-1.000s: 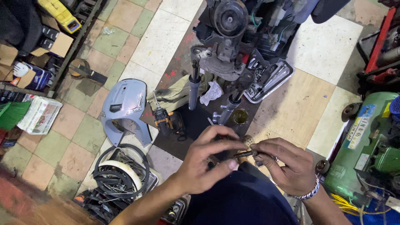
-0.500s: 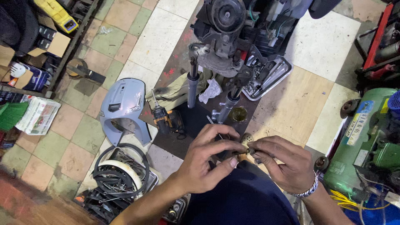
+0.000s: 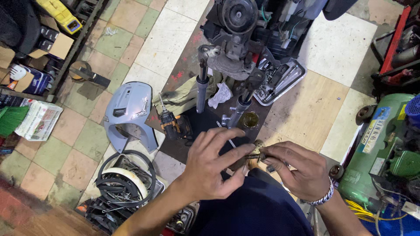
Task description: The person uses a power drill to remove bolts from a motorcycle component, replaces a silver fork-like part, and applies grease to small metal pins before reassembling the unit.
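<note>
Both hands meet low in the middle of the view, above a dark blue lap. The left hand point(image 3: 212, 168) comes in from the lower left with its back to the camera, wrist bent, its fingers spread and curved toward the right; thumb and forefinger tips pinch the near end of a small metal part point(image 3: 255, 155). The right hand point(image 3: 297, 170), with a silver bracelet point(image 3: 321, 199) on its wrist, reaches in from the lower right, its grip closed on the other end of the same part between curled fingers. The part sits between the two hands, mostly covered by fingertips, so its shape is hard to make out. Beyond them, on the tiled floor point(image 3: 323, 100), stand a scooter front fork point(image 3: 227, 74), a cordless drill point(image 3: 170, 124) and a grey body panel point(image 3: 129, 109). The person's forearms are cut off at the bottom edge.
</note>
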